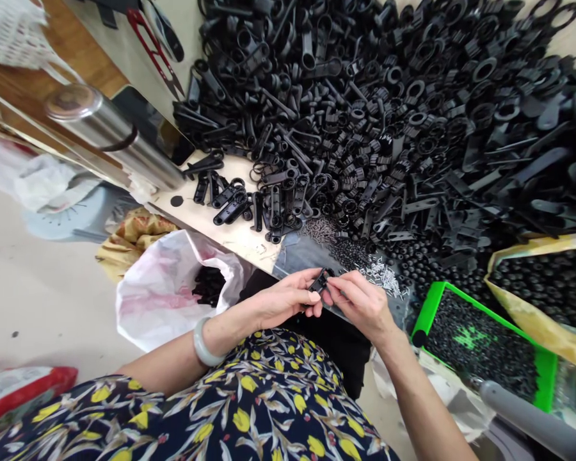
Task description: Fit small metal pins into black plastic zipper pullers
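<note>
Near the table's front edge, my left hand [288, 298] grips a small black plastic part [320, 282] between thumb and fingers. My right hand [362, 301] meets it from the right, its thumb and index finger pinched at the part's upper end; whatever lies between those fingertips is too small to make out. Just beyond my hands lie small silver pins [384, 275] and a heap of tiny brownish pieces [320, 230]. Several black pieces with ringed ends [233, 206] rest on the pale tabletop [249, 246]. A huge pile of black plastic parts [365, 115] spreads behind them.
At the left stand a steel flask [115, 137] and red-handled scissors [153, 51]. Below the table edge hangs an open white bag [158, 288] with black pieces inside. A green tray [509, 333] of small black bits and a yellow sack [547, 320] are at the right.
</note>
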The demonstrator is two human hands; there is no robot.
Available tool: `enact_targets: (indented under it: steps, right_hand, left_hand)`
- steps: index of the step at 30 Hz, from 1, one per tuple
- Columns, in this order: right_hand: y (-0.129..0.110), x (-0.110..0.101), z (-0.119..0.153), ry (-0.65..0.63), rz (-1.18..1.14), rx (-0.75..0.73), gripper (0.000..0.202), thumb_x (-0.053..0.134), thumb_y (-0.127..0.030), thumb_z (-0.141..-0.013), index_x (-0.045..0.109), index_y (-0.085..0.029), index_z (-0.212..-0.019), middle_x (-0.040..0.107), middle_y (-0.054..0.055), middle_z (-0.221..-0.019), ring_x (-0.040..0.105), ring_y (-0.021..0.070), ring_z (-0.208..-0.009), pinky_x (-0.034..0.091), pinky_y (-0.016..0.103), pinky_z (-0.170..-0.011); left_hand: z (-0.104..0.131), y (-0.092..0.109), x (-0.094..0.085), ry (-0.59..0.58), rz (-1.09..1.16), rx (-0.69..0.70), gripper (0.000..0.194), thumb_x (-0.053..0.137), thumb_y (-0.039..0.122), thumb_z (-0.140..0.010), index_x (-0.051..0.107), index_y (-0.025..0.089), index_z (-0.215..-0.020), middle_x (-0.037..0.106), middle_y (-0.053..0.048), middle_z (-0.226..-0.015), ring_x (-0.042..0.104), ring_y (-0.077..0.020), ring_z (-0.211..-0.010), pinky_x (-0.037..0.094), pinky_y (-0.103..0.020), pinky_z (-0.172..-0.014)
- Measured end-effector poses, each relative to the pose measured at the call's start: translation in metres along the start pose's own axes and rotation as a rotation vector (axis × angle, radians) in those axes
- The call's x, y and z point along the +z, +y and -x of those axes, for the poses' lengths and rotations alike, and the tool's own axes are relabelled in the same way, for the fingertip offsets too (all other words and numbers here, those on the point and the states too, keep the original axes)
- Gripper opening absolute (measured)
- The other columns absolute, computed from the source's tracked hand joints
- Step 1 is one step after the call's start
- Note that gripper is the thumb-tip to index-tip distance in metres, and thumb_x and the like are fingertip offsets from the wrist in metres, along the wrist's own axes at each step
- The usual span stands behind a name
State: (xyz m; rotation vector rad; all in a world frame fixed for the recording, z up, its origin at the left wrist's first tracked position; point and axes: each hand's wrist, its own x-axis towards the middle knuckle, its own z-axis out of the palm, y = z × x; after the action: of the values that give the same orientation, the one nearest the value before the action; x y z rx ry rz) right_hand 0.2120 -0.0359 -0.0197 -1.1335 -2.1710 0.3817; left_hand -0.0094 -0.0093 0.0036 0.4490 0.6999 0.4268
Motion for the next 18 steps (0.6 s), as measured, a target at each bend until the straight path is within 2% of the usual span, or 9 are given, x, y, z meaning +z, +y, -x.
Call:
enact_targets:
  steps: [3, 10, 18]
  right_hand:
    - [0.0010, -0.0018, 0.0017, -0.036, 0.011, -0.022, 0.022, 0.062, -0.012, -0.099, 0.067, -0.019, -0.120, 0.072, 0.008, -0.097, 0.069, 0.0139, -0.080, 0.058, 0.024, -0.068]
    - [-0.0038, -0.0060, -0.0009, -0.074, 0.085, -0.065, 0.022, 0.058, -0.013, -0.101, 0.064, -0.018, -0.122, 0.072, 0.009, -0.098, 0.068, 0.0140, -0.079, 0.056, 0.024, -0.068]
    - [-0.0059, -0.0035, 0.0020, -0.091, 0.141, -0.087, 0.026, 0.056, -0.016, -0.103, 0.063, -0.019, -0.127, 0.072, 0.007, -0.094, 0.068, 0.0134, -0.075, 0.053, 0.023, -0.064]
  left_hand:
    - [0.0003, 0.0002, 0.0002, 0.024, 0.005, 0.012, 0.064, 0.077, 0.019, -0.080, 0.051, 0.016, -0.138, 0.063, 0.001, -0.083, 0.060, -0.0114, -0.071, 0.043, -0.025, -0.066]
    - [-0.0004, 0.0020, 0.0032, -0.008, -0.073, 0.022, 0.039, 0.074, 0.021, -0.082, 0.060, 0.015, -0.117, 0.061, 0.001, -0.082, 0.056, -0.0097, -0.068, 0.041, -0.025, -0.065]
    - [-0.0023, -0.0005, 0.0042, 0.017, -0.217, 0.062, 0.022, 0.068, 0.020, -0.082, 0.061, 0.015, -0.102, 0.058, 0.000, -0.084, 0.054, -0.0100, -0.069, 0.038, -0.026, -0.063]
